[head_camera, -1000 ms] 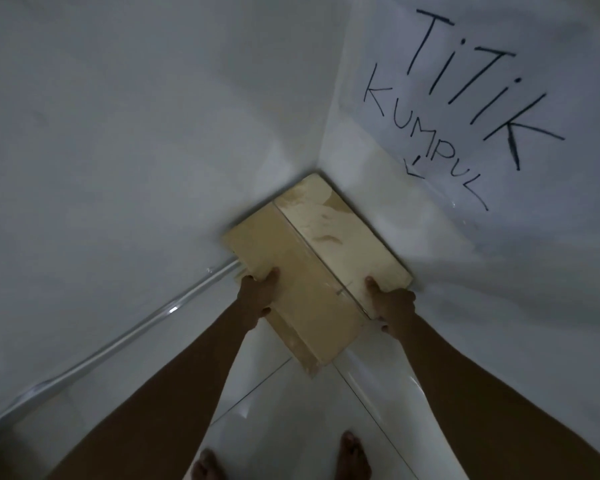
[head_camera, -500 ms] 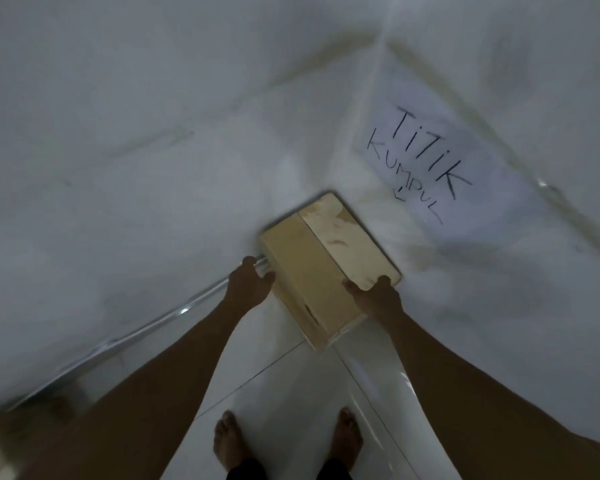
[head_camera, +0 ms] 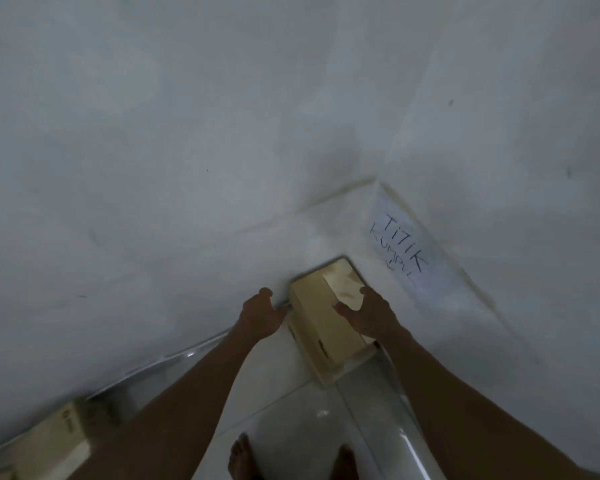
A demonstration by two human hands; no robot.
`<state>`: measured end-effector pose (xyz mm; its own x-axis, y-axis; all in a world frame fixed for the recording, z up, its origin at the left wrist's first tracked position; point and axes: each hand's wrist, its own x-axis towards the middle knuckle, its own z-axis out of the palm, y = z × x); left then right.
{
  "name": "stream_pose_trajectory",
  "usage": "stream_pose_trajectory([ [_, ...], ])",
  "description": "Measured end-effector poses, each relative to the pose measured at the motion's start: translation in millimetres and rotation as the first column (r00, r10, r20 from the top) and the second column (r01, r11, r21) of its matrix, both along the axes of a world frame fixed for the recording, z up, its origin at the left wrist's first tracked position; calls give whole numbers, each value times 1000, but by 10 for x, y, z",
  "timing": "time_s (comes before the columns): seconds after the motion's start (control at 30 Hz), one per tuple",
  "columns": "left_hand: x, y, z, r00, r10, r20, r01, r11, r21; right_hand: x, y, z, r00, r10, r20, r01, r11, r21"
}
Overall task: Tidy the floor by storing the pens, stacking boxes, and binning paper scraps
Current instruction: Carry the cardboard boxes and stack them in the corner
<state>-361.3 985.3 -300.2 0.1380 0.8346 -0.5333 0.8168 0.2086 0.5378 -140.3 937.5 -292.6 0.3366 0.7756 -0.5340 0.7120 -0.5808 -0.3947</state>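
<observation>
A tan cardboard box point(head_camera: 317, 317) stands on the white tiled floor, pushed into the corner where two white walls meet. My left hand point(head_camera: 260, 315) hovers just left of the box with its fingers relaxed and spread, holding nothing. My right hand point(head_camera: 369, 315) is over the box's right top edge, fingers loosely spread, thumb toward the box top; I cannot tell if it touches. No pens or paper scraps are in view.
A paper sign reading "TITIK KUMPUL" point(head_camera: 402, 252) is stuck on the right wall above the box. A second cardboard box point(head_camera: 54, 441) sits by the left wall at the lower left. My bare feet point(head_camera: 243, 460) stand on the tiles.
Both hands have let go of the box, which stays in the corner. My head has risen and pulled back, so the box looks smaller and the second box has come into view.
</observation>
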Motion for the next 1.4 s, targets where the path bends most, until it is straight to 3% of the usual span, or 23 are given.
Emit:
stream_pose_trajectory([
  [0.13, -128, -107, 478, 999, -12, 37, 12, 1000, -16, -263, -11, 489, 997, 71, 1, -71, 996, 58],
  [0.43, -627, -237, 1037, 998, -54, -29, 55, 998, 22, -757, -22, 1068, 984, 180, -20, -176, 977, 122],
  [0.8, -1206, -605, 1185, 993, 107, -46, -104, 992, 69, -1139, -115, 1283, 919, 394, -2, -389, 908, 158],
  [1.4, -1791, -2072, 1224, 936, 339, -95, -329, 939, 102, -1915, -925, 1199, 750, 660, -32, -653, 748, 122],
])
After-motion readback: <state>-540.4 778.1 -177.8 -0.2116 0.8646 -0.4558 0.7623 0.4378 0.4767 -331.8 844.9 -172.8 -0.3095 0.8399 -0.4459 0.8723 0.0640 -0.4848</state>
